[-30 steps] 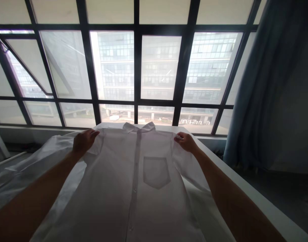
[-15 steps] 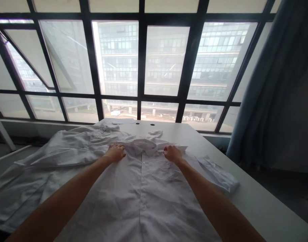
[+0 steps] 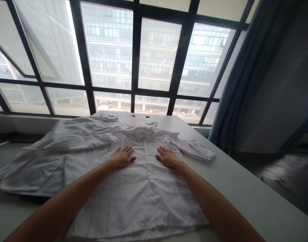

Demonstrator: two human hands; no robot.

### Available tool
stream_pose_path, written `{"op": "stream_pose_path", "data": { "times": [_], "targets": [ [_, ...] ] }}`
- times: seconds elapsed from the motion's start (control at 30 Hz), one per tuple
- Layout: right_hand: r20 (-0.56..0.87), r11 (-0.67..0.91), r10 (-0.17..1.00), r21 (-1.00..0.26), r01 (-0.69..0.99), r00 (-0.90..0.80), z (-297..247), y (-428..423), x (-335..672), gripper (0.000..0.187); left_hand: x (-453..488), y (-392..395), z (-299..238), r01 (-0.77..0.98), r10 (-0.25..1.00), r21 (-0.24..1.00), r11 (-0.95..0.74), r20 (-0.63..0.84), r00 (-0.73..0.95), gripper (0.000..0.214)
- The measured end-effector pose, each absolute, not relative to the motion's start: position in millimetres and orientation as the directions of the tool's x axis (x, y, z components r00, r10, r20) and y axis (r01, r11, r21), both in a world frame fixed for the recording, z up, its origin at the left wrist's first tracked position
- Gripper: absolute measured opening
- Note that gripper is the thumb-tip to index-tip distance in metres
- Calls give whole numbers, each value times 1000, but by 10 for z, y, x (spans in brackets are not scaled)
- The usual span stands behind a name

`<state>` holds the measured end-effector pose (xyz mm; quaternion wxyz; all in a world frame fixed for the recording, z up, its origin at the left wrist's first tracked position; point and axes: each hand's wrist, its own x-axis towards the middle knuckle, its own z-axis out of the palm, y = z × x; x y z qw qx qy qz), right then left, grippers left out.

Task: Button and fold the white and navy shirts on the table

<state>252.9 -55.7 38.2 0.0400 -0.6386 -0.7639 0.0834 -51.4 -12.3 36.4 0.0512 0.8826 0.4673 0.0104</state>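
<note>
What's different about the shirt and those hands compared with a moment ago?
The left hand and right hand let go of the white shirt, which now lies on the table. Both hands moved down onto its front, pressing flat. The window stayed the same.

A plain white shirt on a pale grey table.

Left grip: bare and open, palm down and flat, with the fingers spread and angled forward and inward.
Right grip: bare and open, palm down and flat, with the digits spread and angled forward and inward.
Left forearm: bare, reaching in from the lower left, wrist low.
Right forearm: bare, reaching in from the lower right, wrist low.
Between the grips: a narrow gap, no contact.
</note>
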Motion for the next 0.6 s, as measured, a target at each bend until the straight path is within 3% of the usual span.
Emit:
{"op": "stream_pose_path", "data": {
  "times": [0.23, 0.33, 0.4, 0.47, 0.6],
  "targets": [
    [-105, 143, 981, -161, 977, -161, 366, -854, 2580, 75, -703, -485, 299, 879, 882, 111, -464, -35, 470, 74],
    [49, 192, 981, -182, 964, -186, 376, -768, 2764, 70, -708, -523, 294, 882, 885, 104, -460, -23, 465, 75],
    [235, 115, 970, -204, 972, -65, 373, -675, 2991, 57, -700, -521, 291, 883, 887, 101, -458, -17, 462, 76],
    [328, -40, 936, -254, 966, 125, 349, -602, 3296, 46, -697, -510, 282, 884, 888, 99, -456, -19, 460, 76],
    [211, -260, 914, -355, 898, 348, 259, -580, 4030, 45, -712, -493, 248, 878, 883, 107, -467, 5, 469, 76]
  ]
}}
